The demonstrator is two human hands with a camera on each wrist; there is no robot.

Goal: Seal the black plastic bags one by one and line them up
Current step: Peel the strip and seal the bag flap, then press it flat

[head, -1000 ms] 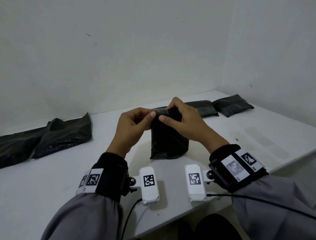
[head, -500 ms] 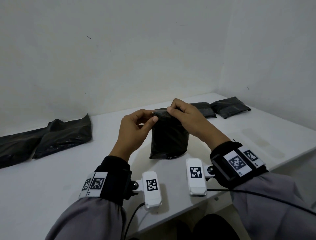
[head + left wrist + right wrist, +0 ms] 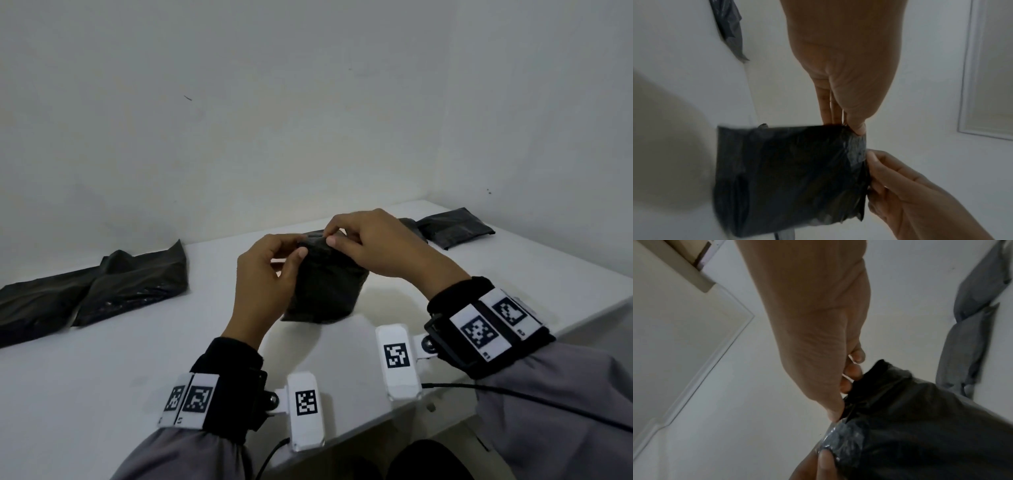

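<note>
I am pinching the crinkled top edge of the black plastic bag [image 3: 325,287] with both hands: my left hand [image 3: 265,277] is clamping thumb and fingertips on the left end of the folded lip, and my right hand [image 3: 373,245] is curling its fingers over the right end. The glossy, wrinkled film is bunching between my fingertips. The bag is standing upright, blocky and full, its base resting on the smooth white table [image 3: 102,370]. Two flat limp bags [image 3: 113,291] are lying to my left, and plump sealed bags [image 3: 452,228] are lying at the far right corner.
</note>
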